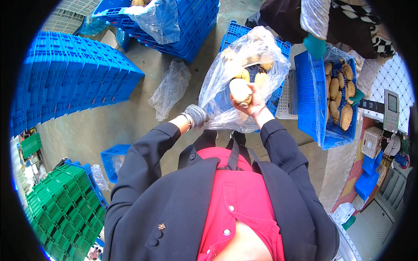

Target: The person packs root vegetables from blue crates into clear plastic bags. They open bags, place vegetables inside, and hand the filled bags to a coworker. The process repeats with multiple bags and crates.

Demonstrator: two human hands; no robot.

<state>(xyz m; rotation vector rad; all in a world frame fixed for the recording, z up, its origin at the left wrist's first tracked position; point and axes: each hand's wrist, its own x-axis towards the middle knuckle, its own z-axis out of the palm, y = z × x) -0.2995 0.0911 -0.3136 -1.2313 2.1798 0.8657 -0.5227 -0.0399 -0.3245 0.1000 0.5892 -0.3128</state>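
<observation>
My bare right hand (pixel 257 102) grips a thick, pale lotus root segment (pixel 240 90) over the mouth of a clear plastic bag (pixel 212 89). The bag lines a blue perforated crate (pixel 235 30) in front of my feet. My left hand (pixel 197 116), in a grey knit glove, is closed on the near left edge of the bag. Inside the bag lie several more lotus roots (pixel 261 78), some with dark joints; folds of plastic partly hide them.
At right, a co-worker's teal-gloved hands (pixel 315 45) are at another lined blue crate (pixel 307 94) of lotus roots, beside a scale display (pixel 391 109). Stacked blue crates (pixel 78 71) and green crates (pixel 65 195) stand left. A loose plastic bag (pixel 171 89) lies on the floor.
</observation>
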